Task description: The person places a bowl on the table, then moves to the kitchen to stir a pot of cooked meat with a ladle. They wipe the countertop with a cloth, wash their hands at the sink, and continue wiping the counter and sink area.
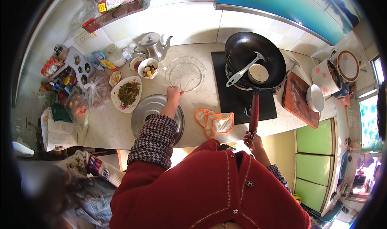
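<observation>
My left hand (173, 95) grips the near rim of a round wire rack (185, 74), which is at the counter's middle. Beneath my left forearm is a metal pot lid (143, 108). With my right hand (253, 143) I hold the end of the dark red handle of a black wok (272, 56), which is tilted over the black cooktop (225, 99). Inside the wok are a small bowl (258, 73) and a ladle or slotted spoon (242, 74) with a pale handle. A cream cloth with orange edging (222, 122) lies between my hands.
On the left stand a metal kettle (154, 49), a small bowl of seasonings (148, 69), a plate of cooked greens (126, 94) and plastic bags (96, 88). To the right are a wooden cutting board (297, 99), a white bowl (315, 98) and a flowered pot (322, 78). Another person's sleeve (105, 168) shows lower left.
</observation>
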`<act>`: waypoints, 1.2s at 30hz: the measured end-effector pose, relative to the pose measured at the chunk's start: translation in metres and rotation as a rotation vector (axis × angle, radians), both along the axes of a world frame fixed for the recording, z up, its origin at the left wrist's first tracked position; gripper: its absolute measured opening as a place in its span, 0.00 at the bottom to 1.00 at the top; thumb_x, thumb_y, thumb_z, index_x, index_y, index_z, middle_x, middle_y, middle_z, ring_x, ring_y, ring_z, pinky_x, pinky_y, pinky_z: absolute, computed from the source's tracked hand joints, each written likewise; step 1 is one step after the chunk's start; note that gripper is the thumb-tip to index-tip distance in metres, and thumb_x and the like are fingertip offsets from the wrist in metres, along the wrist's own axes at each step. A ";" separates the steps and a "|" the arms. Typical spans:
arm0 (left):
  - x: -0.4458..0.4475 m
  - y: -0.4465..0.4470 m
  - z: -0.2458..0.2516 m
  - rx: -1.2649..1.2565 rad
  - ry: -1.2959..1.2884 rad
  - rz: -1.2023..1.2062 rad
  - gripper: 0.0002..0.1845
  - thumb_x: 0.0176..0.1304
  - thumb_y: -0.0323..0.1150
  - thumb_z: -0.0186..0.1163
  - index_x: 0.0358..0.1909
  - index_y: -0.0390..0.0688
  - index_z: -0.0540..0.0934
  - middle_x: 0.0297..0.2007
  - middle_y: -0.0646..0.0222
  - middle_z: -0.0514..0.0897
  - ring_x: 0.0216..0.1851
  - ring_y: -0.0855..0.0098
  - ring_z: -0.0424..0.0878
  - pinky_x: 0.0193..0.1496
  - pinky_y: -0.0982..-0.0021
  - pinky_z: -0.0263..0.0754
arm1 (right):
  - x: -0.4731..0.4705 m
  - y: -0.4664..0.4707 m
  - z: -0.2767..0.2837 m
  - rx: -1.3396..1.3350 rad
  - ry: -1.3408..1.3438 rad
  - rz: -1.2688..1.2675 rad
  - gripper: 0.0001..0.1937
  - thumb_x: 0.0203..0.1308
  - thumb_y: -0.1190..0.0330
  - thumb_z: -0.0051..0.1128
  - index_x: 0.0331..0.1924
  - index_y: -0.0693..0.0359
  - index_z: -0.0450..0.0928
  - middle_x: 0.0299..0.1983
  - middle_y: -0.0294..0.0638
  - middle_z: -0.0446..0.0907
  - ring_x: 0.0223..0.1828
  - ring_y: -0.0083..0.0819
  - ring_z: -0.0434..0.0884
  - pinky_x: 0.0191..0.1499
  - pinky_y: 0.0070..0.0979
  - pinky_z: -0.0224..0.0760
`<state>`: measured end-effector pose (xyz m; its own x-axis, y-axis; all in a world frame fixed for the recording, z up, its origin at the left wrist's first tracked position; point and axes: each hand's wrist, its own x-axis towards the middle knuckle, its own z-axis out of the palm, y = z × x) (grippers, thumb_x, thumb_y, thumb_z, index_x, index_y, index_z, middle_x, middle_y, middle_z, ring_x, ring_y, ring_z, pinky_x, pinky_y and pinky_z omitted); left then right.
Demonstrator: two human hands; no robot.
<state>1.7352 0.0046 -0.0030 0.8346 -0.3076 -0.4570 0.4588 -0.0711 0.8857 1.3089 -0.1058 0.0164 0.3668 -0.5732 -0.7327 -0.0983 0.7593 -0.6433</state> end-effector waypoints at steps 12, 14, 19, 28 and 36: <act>-0.030 0.022 0.028 -0.174 -0.121 -0.160 0.05 0.58 0.27 0.54 0.36 0.42 0.71 0.31 0.64 0.78 0.28 0.68 0.80 0.32 0.69 0.79 | -0.006 -0.005 -0.008 0.041 -0.061 0.000 0.08 0.61 0.70 0.45 0.42 0.63 0.71 0.26 0.39 0.74 0.24 0.29 0.76 0.30 0.24 0.72; -0.038 0.040 0.041 -0.273 -0.032 -0.132 0.05 0.59 0.29 0.54 0.37 0.42 0.71 0.32 0.62 0.79 0.30 0.68 0.81 0.32 0.69 0.79 | -0.002 -0.008 -0.013 0.026 -0.085 0.015 0.08 0.61 0.69 0.47 0.42 0.62 0.71 0.25 0.39 0.74 0.23 0.29 0.75 0.30 0.23 0.72; -0.035 0.123 0.080 -0.463 -0.073 0.004 0.06 0.62 0.29 0.51 0.39 0.42 0.71 0.36 0.63 0.77 0.37 0.67 0.80 0.38 0.68 0.79 | 0.003 -0.023 -0.032 -0.022 -0.032 0.149 0.12 0.56 0.67 0.55 0.42 0.63 0.71 0.24 0.40 0.74 0.22 0.32 0.74 0.23 0.25 0.71; 0.024 0.313 0.016 -0.189 -0.269 0.857 0.08 0.59 0.25 0.52 0.40 0.38 0.69 0.32 0.61 0.78 0.31 0.70 0.79 0.33 0.70 0.80 | 0.010 -0.033 -0.030 -0.085 -0.058 0.162 0.11 0.54 0.69 0.57 0.41 0.62 0.72 0.24 0.42 0.74 0.21 0.33 0.73 0.20 0.25 0.69; 0.046 0.385 -0.036 -0.156 -0.095 0.759 0.21 0.64 0.42 0.51 0.42 0.30 0.66 0.30 0.55 0.78 0.30 0.64 0.80 0.34 0.70 0.79 | 0.072 0.008 0.011 -1.194 0.134 0.669 0.16 0.53 0.75 0.54 0.48 0.63 0.71 0.41 0.39 0.75 0.37 0.24 0.77 0.35 0.20 0.73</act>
